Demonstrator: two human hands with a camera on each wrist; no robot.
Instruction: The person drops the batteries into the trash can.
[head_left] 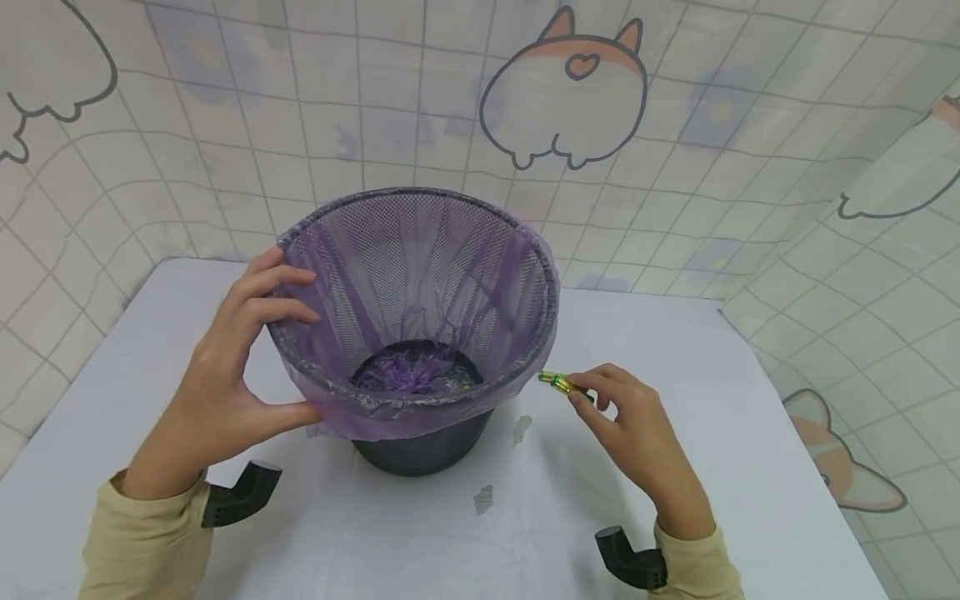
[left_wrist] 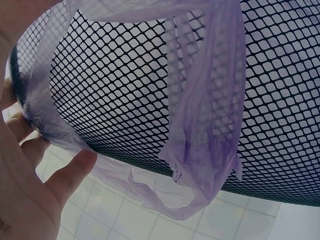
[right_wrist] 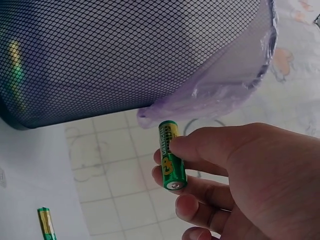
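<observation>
A black mesh waste bin (head_left: 420,450) lined with a purple plastic bag (head_left: 420,250) stands in the middle of a white table (head_left: 750,433). My left hand (head_left: 217,375) grips the bin's left rim, fingers over the top and thumb under the bag's overhang. In the left wrist view the left hand (left_wrist: 30,165) holds the rim against the mesh (left_wrist: 150,75) and the hanging bag (left_wrist: 200,150). My right hand (head_left: 600,404) pinches a green and yellow battery (head_left: 557,382) just outside the bin's lower right rim. In the right wrist view the held battery (right_wrist: 170,150) sits under the bag's edge (right_wrist: 220,95).
A second battery (right_wrist: 46,224) lies on the table below the bin. Something green and yellow (right_wrist: 15,65) shows through the mesh inside the bin. Two small scraps (head_left: 521,427) (head_left: 483,498) lie in front of it. A patterned curtain (head_left: 825,167) surrounds the table.
</observation>
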